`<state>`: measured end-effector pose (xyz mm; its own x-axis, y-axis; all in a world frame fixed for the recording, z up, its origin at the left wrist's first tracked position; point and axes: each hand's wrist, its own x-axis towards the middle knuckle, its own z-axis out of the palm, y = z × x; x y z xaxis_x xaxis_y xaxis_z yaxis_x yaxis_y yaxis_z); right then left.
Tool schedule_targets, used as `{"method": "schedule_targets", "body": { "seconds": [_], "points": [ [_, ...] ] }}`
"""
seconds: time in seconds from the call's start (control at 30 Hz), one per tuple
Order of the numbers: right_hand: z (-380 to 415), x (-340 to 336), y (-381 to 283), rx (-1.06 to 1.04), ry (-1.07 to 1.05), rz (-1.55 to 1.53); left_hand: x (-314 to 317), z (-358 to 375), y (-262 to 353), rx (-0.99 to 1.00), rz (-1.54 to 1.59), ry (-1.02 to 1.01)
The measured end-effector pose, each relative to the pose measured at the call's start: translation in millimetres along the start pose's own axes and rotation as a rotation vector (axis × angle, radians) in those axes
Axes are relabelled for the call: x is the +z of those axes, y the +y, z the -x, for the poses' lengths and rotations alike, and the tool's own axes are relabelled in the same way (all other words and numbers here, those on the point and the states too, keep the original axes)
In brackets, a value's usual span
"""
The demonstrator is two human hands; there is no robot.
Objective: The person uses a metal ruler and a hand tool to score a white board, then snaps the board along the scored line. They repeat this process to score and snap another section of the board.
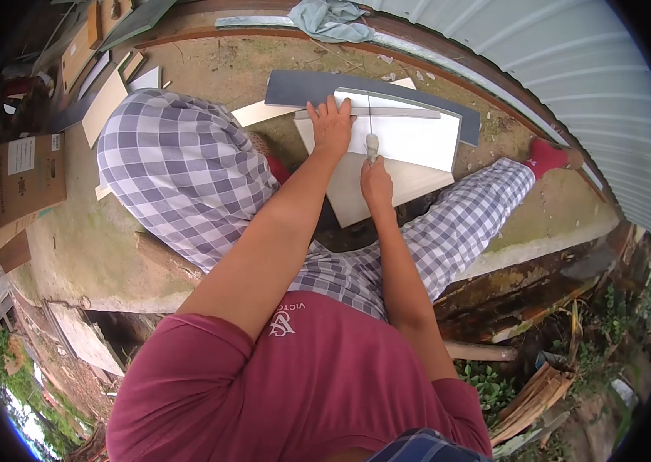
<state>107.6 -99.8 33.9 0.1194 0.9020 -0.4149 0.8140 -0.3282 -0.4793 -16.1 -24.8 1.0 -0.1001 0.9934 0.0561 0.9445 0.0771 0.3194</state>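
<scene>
My left hand (330, 127) lies flat with its fingers spread on the left part of a white panel (410, 142) and the end of a thin grey strip (399, 113). In my right hand (376, 183) is the pale handle of a thin-bladed tool (372, 143), its narrow blade pointing away from me across the white panel and the strip. Under the white panel are a beige board (364, 192) nearer me and a dark grey board (298, 88) on the far side.
A cardboard box (25, 181) stands at the left. Several board offcuts (106, 104) lie beyond my bent knee. A light blue cloth (329, 19) rests at the far edge, near a corrugated metal wall (557, 69). My legs flank the boards.
</scene>
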Motion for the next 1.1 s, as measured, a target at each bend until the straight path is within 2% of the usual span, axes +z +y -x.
{"method": "schedule_targets", "body": {
  "seconds": [0.13, 0.27, 0.37, 0.6, 0.67, 0.8, 0.93, 1.1],
  "points": [
    [31.7, 2.3, 24.3, 0.091, -0.060, -0.015, 2.7, -1.0, 2.3, -0.017, -0.030, 0.044],
    [-15.4, -5.2, -4.9, 0.020, -0.011, 0.025, 0.2, -1.2, 5.9, -0.026, -0.001, 0.028],
    [-22.6, -2.9, -12.5, 0.000, 0.025, -0.003, -2.9, -0.7, 5.4, -0.022, -0.004, 0.017],
    [25.8, -6.1, 25.4, 0.060, -0.081, -0.074, 4.2, -0.9, 4.1, -0.031, -0.022, 0.041],
    [19.5, -16.0, 18.3, -0.039, -0.015, -0.144, 1.8, 0.8, 4.8, -0.028, -0.020, 0.035],
    [19.8, -45.7, 6.4, -0.044, 0.129, -0.231, -0.7, 0.3, 1.8, -0.007, -0.019, 0.011],
    [19.6, -50.8, 42.4, -0.078, 0.262, -0.227, 2.1, 4.3, -9.2, 0.024, 0.001, 0.073],
    [15.0, -50.3, 51.6, 0.064, 0.280, -0.270, -2.7, 12.0, -13.3, -0.043, -0.020, 0.103]
  ]
}}
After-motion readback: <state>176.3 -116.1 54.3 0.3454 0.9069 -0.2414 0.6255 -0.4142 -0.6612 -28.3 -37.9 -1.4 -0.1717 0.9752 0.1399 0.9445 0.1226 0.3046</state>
